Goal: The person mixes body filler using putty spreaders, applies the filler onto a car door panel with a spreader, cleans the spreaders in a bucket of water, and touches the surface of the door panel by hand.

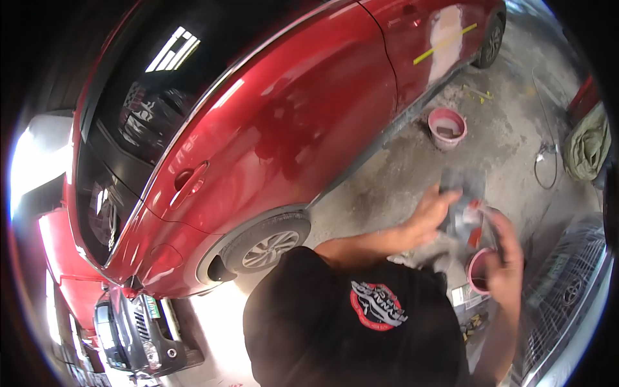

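Note:
My left hand (429,214) is closed on the near edge of a dark grey flat board (463,184), thumb on top; the board is smeared by motion. Over the board's right side, my right hand (505,248) is bent inward, its fingers blurred around something small and pale with red on it that I cannot make out. An orange-red patch (475,237) shows at the board's lower edge. Below the right hand stands a pink bucket (478,274), partly hidden by that hand.
A red car (290,116) fills the left, a pale patch (446,39) and yellow tape (425,55) on its door. Another pink bucket (447,126) stands on the concrete floor. A cable (536,129) lies farther right, near a green cloth bundle (588,145) and a plastic-covered vehicle (561,303).

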Demonstrator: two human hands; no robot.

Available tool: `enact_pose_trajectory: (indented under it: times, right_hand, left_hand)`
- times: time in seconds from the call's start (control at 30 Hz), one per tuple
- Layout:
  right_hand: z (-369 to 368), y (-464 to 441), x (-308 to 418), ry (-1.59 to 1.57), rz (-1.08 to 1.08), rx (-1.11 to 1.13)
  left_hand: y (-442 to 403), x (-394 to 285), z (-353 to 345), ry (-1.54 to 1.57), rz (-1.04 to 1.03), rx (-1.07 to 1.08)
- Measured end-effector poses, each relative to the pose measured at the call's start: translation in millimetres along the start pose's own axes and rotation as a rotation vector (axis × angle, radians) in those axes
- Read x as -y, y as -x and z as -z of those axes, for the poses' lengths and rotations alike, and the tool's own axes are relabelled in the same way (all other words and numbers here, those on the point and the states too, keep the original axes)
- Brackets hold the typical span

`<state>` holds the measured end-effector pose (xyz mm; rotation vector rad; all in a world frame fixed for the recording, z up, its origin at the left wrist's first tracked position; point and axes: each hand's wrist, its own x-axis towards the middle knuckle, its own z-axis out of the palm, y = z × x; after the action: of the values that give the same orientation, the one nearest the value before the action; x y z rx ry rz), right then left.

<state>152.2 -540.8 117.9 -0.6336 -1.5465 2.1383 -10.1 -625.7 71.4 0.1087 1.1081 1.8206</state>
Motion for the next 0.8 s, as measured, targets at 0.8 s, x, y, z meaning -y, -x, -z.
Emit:
enact_pose_trajectory:
  times: [0.8]
  right_hand:
    - [241.0,-406.1,69.1,1.124,0.636,0.436]
  left_hand:
    - [-390.9,-76.5,-174.4,-0.487,-0.733,-0.318]
